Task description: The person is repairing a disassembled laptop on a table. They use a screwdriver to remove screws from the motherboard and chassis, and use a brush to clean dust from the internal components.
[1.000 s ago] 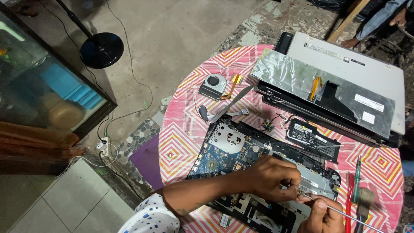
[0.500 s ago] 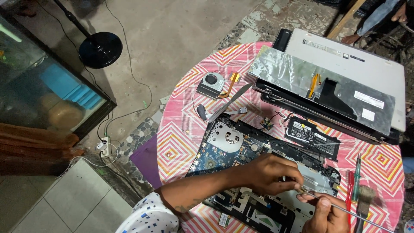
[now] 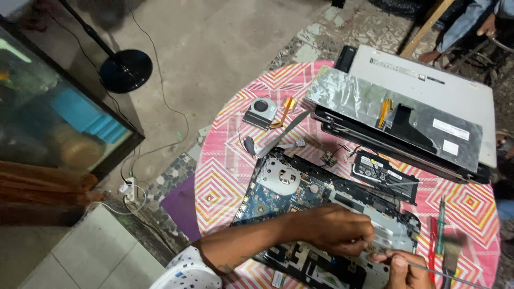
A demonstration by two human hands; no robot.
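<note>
Head view: since a second ago the left hand point(image 3: 334, 230) has stayed pinched on the opened laptop base point(image 3: 321, 214) at lower centre, while the right hand point(image 3: 409, 267), fingers closed round a thin metal rod point(image 3: 450, 274), has edged closer.

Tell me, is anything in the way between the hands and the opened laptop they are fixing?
Nothing visible is. The left hand rests right on the opened laptop base, and the right hand brings a thin metal tool in beside it. The screwdrivers lie off to the side.
</note>
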